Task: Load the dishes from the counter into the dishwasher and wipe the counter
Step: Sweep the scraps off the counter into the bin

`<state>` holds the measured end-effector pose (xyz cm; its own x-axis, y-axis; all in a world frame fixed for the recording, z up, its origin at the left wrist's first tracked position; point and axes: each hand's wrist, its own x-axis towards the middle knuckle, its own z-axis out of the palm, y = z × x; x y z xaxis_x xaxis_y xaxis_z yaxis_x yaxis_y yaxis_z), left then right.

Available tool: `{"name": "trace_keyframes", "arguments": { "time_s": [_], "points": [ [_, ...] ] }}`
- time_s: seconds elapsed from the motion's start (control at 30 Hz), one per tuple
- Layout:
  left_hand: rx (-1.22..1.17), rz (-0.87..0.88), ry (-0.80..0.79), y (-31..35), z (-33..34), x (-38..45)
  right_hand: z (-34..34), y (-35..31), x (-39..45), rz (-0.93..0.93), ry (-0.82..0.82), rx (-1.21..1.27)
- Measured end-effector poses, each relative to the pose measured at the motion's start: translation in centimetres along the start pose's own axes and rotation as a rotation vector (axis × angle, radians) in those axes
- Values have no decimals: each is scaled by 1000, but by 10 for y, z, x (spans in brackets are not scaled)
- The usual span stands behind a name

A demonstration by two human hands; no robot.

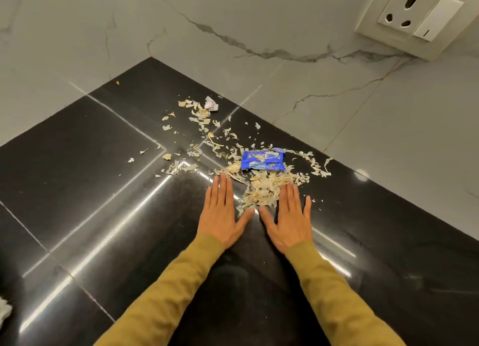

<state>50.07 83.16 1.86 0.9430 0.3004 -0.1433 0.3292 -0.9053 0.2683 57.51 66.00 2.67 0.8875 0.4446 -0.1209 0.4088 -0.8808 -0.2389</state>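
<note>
On the counter: a glossy black counter [108, 190] runs into a corner of grey-veined marble wall [233, 21], with pale seams crossing its surface.
Scraps: dry, papery peel scraps [261, 190] lie scattered from near the wall corner down toward the hands, thickest in a heap just ahead of the fingertips.
Wrapper: a crumpled blue wrapper [263, 160] lies on the counter at the far edge of the heap, some scraps resting on it.
Left hand: the left hand [223, 216] lies palm down, fingers straight and close together, thumb angled out toward the heap; its fingertips reach the heap's left edge.
Right hand: the right hand [291, 218] lies palm down too, fingers straight and slightly spread, its fingertips touching the heap's near right side.
Thumbs: the two thumbs point at each other, nearly meeting just below the heap.
Sleeves: olive sleeves [166, 299] cover both forearms.
Wall fitting: a white socket and switch plate [409, 19] sits on the wall at upper right.
Lower left edge: a bit of white cloth [4, 312] shows, mostly cut off.
</note>
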Motion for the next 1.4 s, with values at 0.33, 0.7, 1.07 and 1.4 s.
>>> {"name": "trace_keyframes", "arguments": {
  "time_s": [0.33,0.7,1.07,1.4],
  "points": [
    [-315,-105,117,-46,-28,71,-49,93,71,355,251,588],
    [-558,59,24,-5,-38,135,-38,-8,138,24,-100,599],
    [-725,177,-130,7,-37,40,-31,-11,55,-145,-204,706],
    [-1096,37,120,-2,-14,-32,-32,36,-26,193,159,939]
  ]
}}
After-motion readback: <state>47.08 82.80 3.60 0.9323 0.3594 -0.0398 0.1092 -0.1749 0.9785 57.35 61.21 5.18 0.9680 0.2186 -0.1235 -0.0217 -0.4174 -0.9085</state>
